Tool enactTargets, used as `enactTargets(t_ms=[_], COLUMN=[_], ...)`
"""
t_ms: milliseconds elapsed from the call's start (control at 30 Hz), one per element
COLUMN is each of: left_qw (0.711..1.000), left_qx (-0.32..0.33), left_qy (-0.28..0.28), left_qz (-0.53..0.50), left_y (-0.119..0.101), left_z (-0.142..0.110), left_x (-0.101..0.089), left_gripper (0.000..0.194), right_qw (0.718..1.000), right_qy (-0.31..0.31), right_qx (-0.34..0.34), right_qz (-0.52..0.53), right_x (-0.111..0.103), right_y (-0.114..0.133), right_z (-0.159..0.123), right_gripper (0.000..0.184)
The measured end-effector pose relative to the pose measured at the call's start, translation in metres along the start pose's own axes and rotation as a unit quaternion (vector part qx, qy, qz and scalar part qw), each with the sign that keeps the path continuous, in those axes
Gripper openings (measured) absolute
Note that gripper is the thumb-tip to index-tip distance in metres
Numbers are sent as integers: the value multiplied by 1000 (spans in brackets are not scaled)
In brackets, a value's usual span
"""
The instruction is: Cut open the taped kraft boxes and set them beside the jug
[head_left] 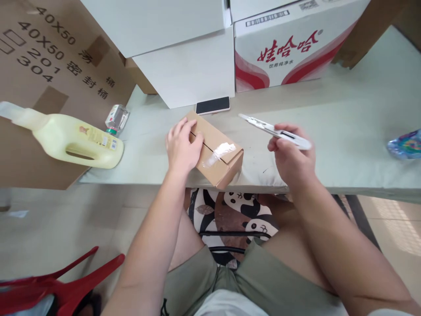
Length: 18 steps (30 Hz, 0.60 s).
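A small brown cardboard box (213, 145) lies at a slant near the table's front edge. Clear tape with a torn white label (224, 150) crosses the seam on its top. My left hand (184, 145) grips the box's left end, thumb and fingers bent over its top. To the right, my right hand (292, 153) is closed around a white utility knife (279, 131). The knife's tip points left, above the table and apart from the box. Just behind the box lies a phone (213, 105) with a dark screen.
White cartons (194, 66) and a red-and-white carton (289, 52) line the back. At left are a yellow jug (75, 136), a small clear bottle (117, 117) and a big brown carton (59, 87). A blue plastic package (406, 145) lies at right; a red stool (75, 281) stands lower left.
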<state>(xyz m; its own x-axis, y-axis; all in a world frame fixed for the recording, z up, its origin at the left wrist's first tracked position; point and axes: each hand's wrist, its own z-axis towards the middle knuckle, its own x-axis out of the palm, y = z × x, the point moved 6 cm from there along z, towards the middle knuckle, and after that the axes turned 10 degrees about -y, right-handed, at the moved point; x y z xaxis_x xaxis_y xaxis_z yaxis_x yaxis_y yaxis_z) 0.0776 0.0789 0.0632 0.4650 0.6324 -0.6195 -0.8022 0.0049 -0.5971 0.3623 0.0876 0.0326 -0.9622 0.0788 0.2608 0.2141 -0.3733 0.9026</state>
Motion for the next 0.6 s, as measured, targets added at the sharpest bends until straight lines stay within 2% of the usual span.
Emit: enactTargets(t_ms=[67,133,233,333,500,600], left_qw=[1000,1000,1000,1000,994,991], left_qx=[0,2,1,-7,-33,-38], left_qy=[0,-4,-5,2,50,56], left_qz=[0,-4,-5,1,89,118], left_y=[0,2,5,2,-14,-20], left_z=[0,0,0,-1,-3,-4], left_x=[0,0,-1,-3,-5,-7], left_gripper=[34,34,35,36,42,44], right_qw=[997,992,977,949,939,928], right_qy=[-20,-8,61,123,83,138], right_qx=[-67,-124,-201,-277,-323,-331], right_qz=[16,8,-42,-83,-79,-99], right_x=[2,10,27,39,37,48], right_y=[19,36,56,71,80,76], right_z=[-6,-15,-31,-47,-54,-58], right_gripper=[7,17,22,25,28,24])
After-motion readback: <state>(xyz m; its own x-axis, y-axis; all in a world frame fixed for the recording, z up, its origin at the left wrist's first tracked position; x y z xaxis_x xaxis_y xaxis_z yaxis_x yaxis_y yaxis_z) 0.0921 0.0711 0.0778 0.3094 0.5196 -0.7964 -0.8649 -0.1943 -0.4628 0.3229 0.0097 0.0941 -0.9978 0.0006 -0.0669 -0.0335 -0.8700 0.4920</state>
